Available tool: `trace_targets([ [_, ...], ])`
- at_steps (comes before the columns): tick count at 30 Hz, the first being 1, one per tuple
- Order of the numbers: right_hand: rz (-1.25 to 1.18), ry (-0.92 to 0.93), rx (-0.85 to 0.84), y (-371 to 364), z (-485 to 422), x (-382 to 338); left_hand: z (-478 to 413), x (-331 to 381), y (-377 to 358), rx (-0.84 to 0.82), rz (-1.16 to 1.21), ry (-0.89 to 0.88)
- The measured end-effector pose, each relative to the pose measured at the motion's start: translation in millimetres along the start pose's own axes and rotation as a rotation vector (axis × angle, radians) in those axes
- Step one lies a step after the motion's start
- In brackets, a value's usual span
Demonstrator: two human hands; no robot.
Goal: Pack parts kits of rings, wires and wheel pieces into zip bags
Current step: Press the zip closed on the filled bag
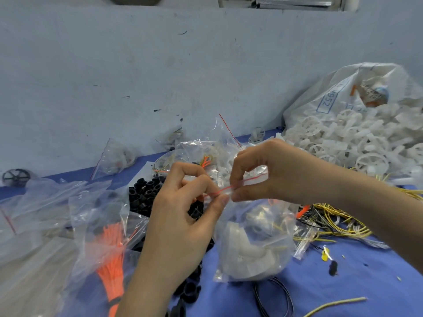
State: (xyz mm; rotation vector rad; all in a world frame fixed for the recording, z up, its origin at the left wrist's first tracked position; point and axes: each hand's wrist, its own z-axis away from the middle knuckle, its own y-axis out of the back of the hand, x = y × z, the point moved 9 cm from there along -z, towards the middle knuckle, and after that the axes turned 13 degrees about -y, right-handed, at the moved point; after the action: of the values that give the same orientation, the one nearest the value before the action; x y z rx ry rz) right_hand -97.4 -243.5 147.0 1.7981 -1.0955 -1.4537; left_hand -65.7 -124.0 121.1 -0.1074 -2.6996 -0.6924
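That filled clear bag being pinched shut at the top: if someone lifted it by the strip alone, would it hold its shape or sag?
The zip bag would probably sag: its thin film is crumpled and bulges around the white wheel piece inside. It looks light, mostly plastic. Its glossy film may be slippery, so both hands pinch the red strip.

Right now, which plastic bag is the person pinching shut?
The filled zip bag hanging between both hands, left hand and right hand pinching its red strip. The others lie on the table.

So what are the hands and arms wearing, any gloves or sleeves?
Nothing: the left hand and right hand are bare, with no gloves, rings or watch showing. Both forearms are uncovered as far as the frame edge, no sleeves in view. Nails look short and unpainted.
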Motion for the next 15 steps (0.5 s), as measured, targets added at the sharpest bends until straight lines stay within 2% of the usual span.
trace_targets([
  [6, 0.105, 0.143, 0.1, 4.4, 7.9, -10.0, -1.5, -1.6, 1.4, 0.001, -0.001, -0.011],
  [11, 0.157, 0.115, 0.099, 6.4, 7.3, -1.5, -0.7, -4.4, 7.1, 0.031, -0.009, 0.004],
  [15, 0.203, 0.191, 0.11, 1.8, 12.0, -4.8, 0.3, -3.2, 0.4, 0.001, -0.005, 0.014],
])
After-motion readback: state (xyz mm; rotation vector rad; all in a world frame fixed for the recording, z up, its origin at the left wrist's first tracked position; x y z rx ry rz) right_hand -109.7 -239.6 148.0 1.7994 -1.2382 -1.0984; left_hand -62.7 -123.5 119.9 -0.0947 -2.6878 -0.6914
